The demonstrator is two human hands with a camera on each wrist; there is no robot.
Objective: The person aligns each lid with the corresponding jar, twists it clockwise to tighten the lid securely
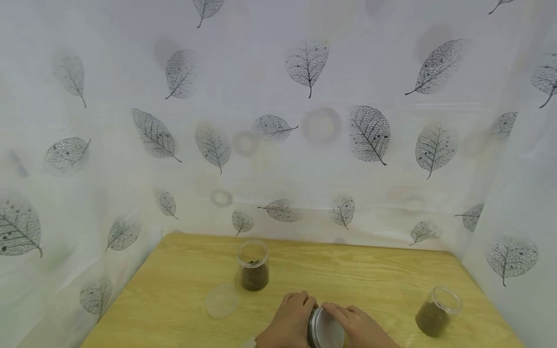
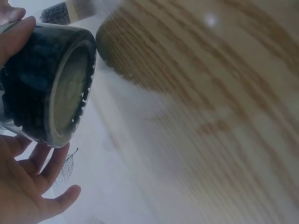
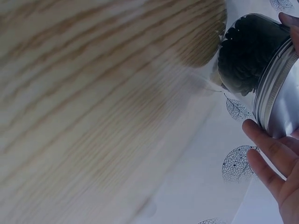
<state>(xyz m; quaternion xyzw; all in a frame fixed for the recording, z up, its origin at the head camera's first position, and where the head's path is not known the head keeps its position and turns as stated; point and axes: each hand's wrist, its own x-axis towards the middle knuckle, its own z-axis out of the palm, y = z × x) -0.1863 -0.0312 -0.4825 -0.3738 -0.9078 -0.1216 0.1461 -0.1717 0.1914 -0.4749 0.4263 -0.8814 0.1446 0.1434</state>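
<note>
Near the front edge of the view, both hands hold a clear jar (image 2: 32, 79) filled with small dark pieces, possibly beans. It is tipped on its side, and its silver screw lid (image 1: 329, 329) faces right and sits on the mouth. My left hand (image 1: 290, 320) grips the jar's body, thumb on one side and fingertips on the other in the left wrist view. Around the rim of the lid, my right hand (image 1: 360, 326) has its fingers and thumb. The right wrist view shows the jar's dark contents beside the ridged lid edge.
On the wood-grain table (image 1: 183, 270), an uncapped clear jar (image 1: 254, 275) part-filled with dark pieces stands behind the left hand. A translucent round disc (image 1: 222, 301) lies in front of it. Another uncapped jar (image 1: 435, 316) is at the right. Leaf-printed curtains (image 1: 261, 164) surround the table.
</note>
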